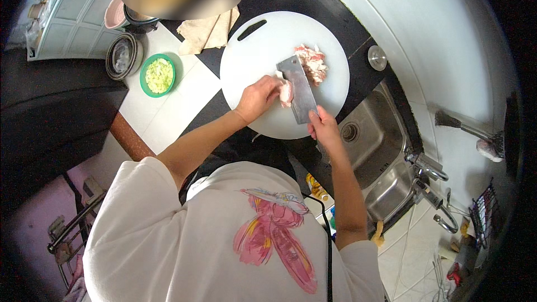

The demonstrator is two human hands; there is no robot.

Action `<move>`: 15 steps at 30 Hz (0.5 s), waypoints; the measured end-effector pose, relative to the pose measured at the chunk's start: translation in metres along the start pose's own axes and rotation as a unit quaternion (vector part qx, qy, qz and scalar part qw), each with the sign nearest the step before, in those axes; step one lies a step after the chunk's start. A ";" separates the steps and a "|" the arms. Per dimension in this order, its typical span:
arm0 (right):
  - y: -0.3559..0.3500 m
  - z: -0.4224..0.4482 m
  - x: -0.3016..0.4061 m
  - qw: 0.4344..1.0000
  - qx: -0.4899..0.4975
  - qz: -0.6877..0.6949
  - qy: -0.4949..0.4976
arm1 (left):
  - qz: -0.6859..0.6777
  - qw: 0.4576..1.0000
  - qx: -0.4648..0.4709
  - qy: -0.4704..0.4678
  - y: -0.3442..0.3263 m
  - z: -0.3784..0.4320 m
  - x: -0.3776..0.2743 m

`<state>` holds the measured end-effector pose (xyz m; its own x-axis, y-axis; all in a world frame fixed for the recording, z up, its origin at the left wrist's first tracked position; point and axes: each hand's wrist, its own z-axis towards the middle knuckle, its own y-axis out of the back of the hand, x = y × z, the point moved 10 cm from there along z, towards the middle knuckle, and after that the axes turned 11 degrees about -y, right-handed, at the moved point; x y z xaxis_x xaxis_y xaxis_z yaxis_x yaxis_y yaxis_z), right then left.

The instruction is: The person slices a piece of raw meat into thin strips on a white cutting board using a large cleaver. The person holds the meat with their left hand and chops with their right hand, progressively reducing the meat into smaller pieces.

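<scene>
A round white cutting board (256,61) lies in front of me on the black counter. My left hand (259,97) grips a piece of raw, fatty meat (286,93) with its fingertips curled. My right hand (325,128) is closed around the handle of a metal cleaver (302,90), partly hidden by the fingers. The cleaver's broad blade stands close against the right side of the held meat; whether its edge touches the board cannot be told. Beyond the blade, a heap of cut meat pieces (312,65) rests on the board's right part.
A green bowl of chopped pale-green vegetable (158,76) sits on white tiles at left, beside stacked metal bowls (123,56). A folded beige cloth (209,31) lies behind the board. To the right are a steel double sink (377,134) and faucets (428,167).
</scene>
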<state>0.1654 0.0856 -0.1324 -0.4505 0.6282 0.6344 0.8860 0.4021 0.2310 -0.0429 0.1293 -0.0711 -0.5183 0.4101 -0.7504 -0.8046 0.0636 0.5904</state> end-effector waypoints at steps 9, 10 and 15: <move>-0.007 -0.022 0.056 0.963 -0.078 -0.210 0.147 | 0.121 0.960 0.082 -0.239 0.004 -0.010 -0.025; -0.007 -0.026 0.059 0.960 -0.087 -0.220 0.150 | 0.136 0.957 0.084 -0.242 0.003 -0.012 -0.024; -0.003 -0.064 0.080 0.946 -0.156 -0.242 0.147 | 0.143 0.955 0.093 -0.242 0.000 -0.014 -0.022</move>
<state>0.1340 0.0919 -0.0355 -0.8021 0.1895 0.5663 0.5940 0.3509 0.7239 -0.0356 0.1073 -0.0592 -0.4781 0.8046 -0.3522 -0.5614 0.0284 0.8271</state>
